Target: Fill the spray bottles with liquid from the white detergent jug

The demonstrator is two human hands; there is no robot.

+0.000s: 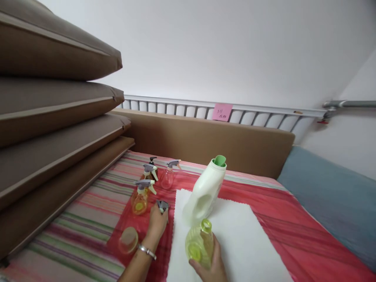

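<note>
My left hand (157,224) is closed around a grey spray trigger head (163,205) over the red cloth. In my right hand (216,260) is a clear yellow-green spray bottle (200,241) with its neck uncapped, tilted over the white sheet (246,235). Just behind it a white detergent jug (205,190) stands with its green inner spout showing. To the left of my hands are a yellow spray bottle (140,201), an amber spray bottle (147,174) and a pink spray bottle (167,178). A round clear cup or lid (128,239) lies near my left wrist.
A dark pump bottle (152,162) stands behind the spray bottles. Thick brown cushions (64,98) are stacked along the left. A brown padded board (205,141) lines the back below a radiator (179,107) with a pink note (222,112). Blue padding (331,196) borders the right.
</note>
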